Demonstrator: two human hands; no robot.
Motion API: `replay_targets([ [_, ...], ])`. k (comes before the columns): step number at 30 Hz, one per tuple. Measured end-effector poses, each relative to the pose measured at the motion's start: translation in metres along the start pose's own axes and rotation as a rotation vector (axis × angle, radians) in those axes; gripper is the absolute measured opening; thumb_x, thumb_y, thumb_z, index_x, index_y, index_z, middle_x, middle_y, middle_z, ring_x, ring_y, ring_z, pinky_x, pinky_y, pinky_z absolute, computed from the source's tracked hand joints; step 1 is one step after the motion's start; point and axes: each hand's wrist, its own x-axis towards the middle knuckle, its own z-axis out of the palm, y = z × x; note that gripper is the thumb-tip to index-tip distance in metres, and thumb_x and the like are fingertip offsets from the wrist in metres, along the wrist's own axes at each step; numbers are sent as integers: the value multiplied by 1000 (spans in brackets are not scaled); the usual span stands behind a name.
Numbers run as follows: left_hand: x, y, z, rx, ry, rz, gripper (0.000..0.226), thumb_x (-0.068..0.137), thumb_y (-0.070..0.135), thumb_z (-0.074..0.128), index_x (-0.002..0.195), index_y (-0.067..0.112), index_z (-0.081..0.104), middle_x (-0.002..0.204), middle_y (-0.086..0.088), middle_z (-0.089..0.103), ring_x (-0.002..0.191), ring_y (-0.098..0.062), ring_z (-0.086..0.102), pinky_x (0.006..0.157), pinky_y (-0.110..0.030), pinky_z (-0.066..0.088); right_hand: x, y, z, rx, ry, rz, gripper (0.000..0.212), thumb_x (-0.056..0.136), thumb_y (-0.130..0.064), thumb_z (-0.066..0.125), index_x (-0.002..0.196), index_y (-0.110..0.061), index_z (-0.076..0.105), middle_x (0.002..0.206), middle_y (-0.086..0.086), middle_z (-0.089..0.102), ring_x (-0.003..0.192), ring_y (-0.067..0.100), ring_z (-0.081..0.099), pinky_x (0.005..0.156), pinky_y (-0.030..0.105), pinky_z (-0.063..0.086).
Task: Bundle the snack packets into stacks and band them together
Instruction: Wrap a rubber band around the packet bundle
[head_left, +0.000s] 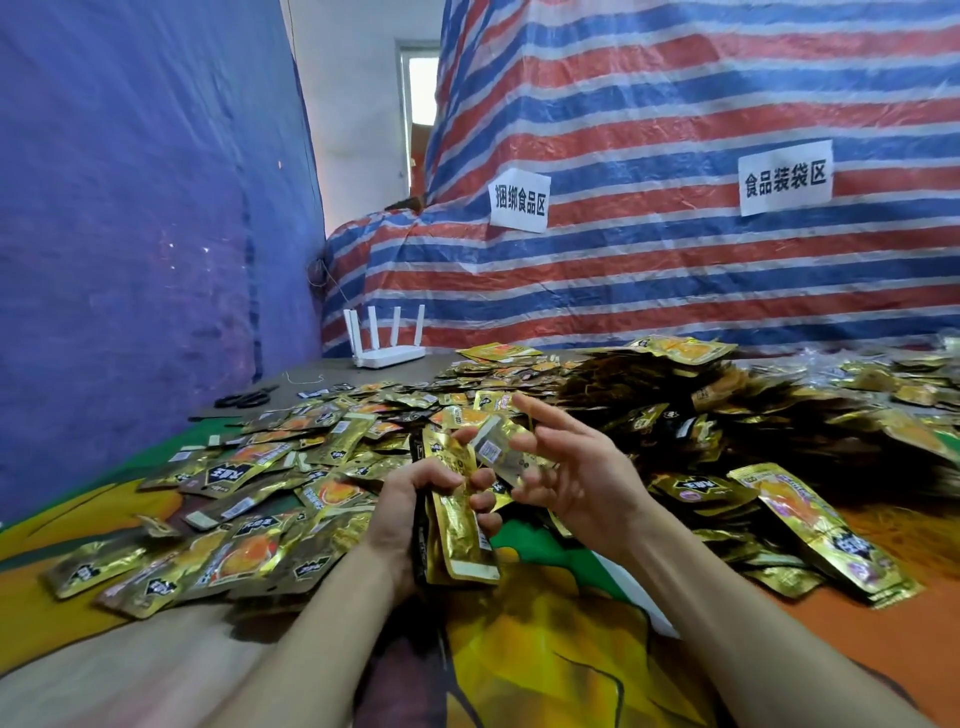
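Note:
My left hand (415, 512) grips an upright stack of gold snack packets (460, 530) just above the table's near edge. My right hand (576, 475) holds a single gold packet (501, 449) between thumb and fingers, right beside the top of the stack; its index finger points up and left. Loose gold and black packets (249, 499) cover the table to the left, and a big heap of them (691, 410) rises behind and to the right.
A colourful printed cloth (566, 639) covers the table. Black scissors (244, 399) lie at the far left and a white router (387, 348) stands behind them. A blue tarp hangs on the left, a striped tarp (675, 249) with two paper signs at the back.

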Motion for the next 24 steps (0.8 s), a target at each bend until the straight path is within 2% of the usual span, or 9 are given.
replay_targets([
  [3, -1, -1, 0, 148, 121, -6, 40, 60, 7, 58, 99, 14, 64, 74, -6, 51, 59, -19, 48, 61, -31, 44, -4, 7, 5, -219, -18, 17, 40, 92, -5, 68, 126, -25, 69, 109, 21, 74, 82, 40, 75, 59, 37, 62],
  [5, -4, -3, 1, 336, 211, -28, 30, 63, 12, 58, 91, 7, 68, 73, -8, 57, 62, -23, 55, 66, -35, 48, -5, 11, 8, -296, -19, 9, 39, 89, -11, 75, 124, -27, 71, 109, 19, 75, 93, 38, 75, 61, 40, 63],
  [7, -5, -7, 3, 450, 343, 32, 34, 61, 16, 62, 91, 3, 69, 75, -10, 58, 66, -24, 56, 65, -36, 48, -6, 12, 13, -337, -24, -3, 37, 84, -15, 81, 118, -29, 75, 109, 14, 76, 98, 35, 75, 63, 42, 64],
  [9, -4, -10, 3, 464, 466, 139, 35, 60, 15, 64, 93, 3, 63, 69, -8, 54, 60, -22, 54, 56, -32, 47, -6, 12, 18, -347, -2, -3, 42, 77, -18, 87, 117, -27, 76, 108, 9, 77, 98, 32, 75, 63, 41, 64],
  [12, 0, -10, 4, 424, 616, 336, 33, 75, 2, 62, 108, 6, 61, 67, -6, 51, 59, -22, 53, 51, -31, 47, -7, 13, 22, -397, 3, 16, 56, 74, -19, 90, 125, -24, 70, 107, 6, 78, 99, 26, 75, 66, 39, 64],
  [15, 2, -5, 3, 334, 703, 508, 44, 79, -6, 60, 107, 27, 66, 68, -3, 50, 58, -18, 50, 54, -32, 44, -8, 20, 24, -476, -27, 38, 47, 80, -17, 86, 123, -26, 71, 105, 7, 78, 100, 22, 75, 82, 39, 63],
  [18, 3, -3, 1, 267, 732, 553, 46, 79, -6, 59, 102, 33, 66, 65, -3, 50, 58, -19, 49, 56, -32, 41, -7, 24, 27, -516, -22, 42, 45, 75, -23, 81, 119, -31, 73, 100, 8, 79, 97, 24, 76, 89, 33, 61],
  [21, 1, -3, 2, 220, 743, 540, 47, 80, -4, 58, 113, 28, 65, 67, -2, 51, 56, -16, 52, 52, -30, 44, -5, 22, 25, -568, 44, 9, 42, 77, -17, 69, 112, -39, 75, 93, 6, 79, 93, 24, 75, 86, 38, 60],
  [24, -1, -1, 4, 218, 721, 496, 50, 81, -4, 57, 123, 23, 61, 66, -4, 50, 53, -17, 51, 49, -29, 44, -5, 20, 22, -643, 85, -49, 48, 95, -3, 49, 123, -35, 70, 80, 5, 77, 67, 7, 64, 66, 18, 49],
])
